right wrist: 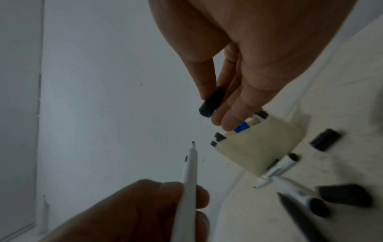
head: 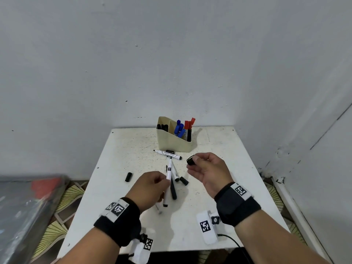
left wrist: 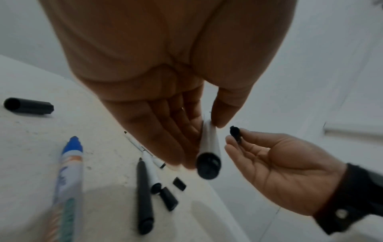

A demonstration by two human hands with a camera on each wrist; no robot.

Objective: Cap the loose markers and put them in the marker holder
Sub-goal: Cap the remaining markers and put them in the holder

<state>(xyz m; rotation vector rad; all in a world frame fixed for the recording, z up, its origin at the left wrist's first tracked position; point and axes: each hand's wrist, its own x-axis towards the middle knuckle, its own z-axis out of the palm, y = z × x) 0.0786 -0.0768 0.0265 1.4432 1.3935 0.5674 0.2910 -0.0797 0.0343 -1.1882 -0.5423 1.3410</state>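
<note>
Left hand point(head: 150, 184) pinches an uncapped marker point(head: 168, 173), tip toward the holder point(head: 173, 141); right hand point(head: 206, 168) pinches the cap point(head: 190, 160) just right of that tip.

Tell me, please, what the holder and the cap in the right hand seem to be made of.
The holder: probably matte plastic, cream, with thin moulded walls and a divider; no shine shows. The cap pinched by the right hand: likely hard black plastic, smooth, a hollow tube; blur in the wrist views hides finer texture.
</note>
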